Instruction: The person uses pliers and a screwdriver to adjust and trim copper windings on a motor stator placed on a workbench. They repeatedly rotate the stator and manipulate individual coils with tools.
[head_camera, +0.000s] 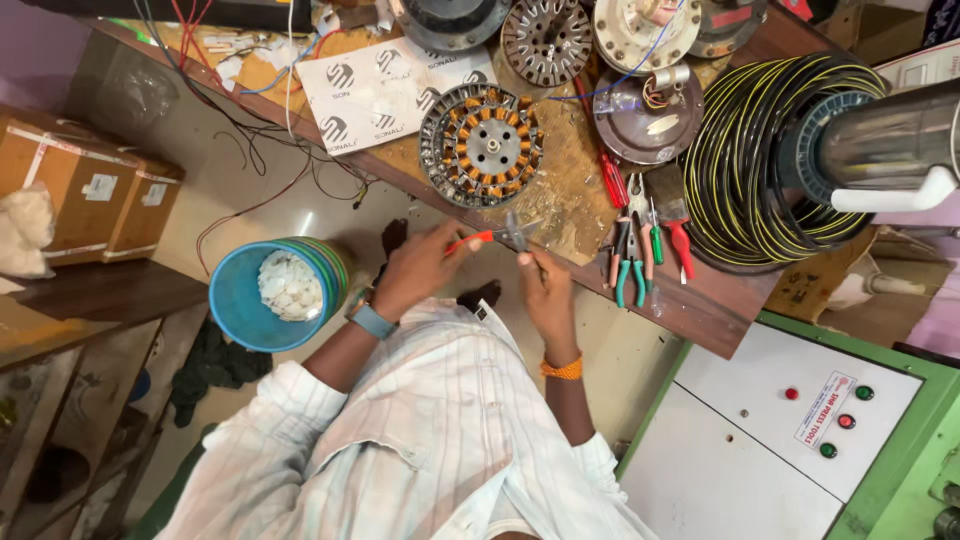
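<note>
- Two hands closed: your left hand (418, 268) pinches red-handled pliers (490, 238), your right hand (545, 285) pinches their tip.
- Risk: slipping jaws could nick fingers, over the table (700, 300) edge.

On the surface (560, 215) the wound motor core (481, 145) lies at the middle. At its 7 o'clock, off the surface's edge, both hands meet: the left hand (418, 268) beside the right hand (545, 285), a small hand tool (497, 236) between them. At the core's 3 o'clock lies a domed cover (647, 115), and farther that way the wire coil (765, 155). Pliers (630, 255) lie at 4 o'clock, near the surface's edge. A bucket (272, 293) stands on the floor at 8 o'clock, a cardboard box (85, 195) at 9 o'clock.
</note>
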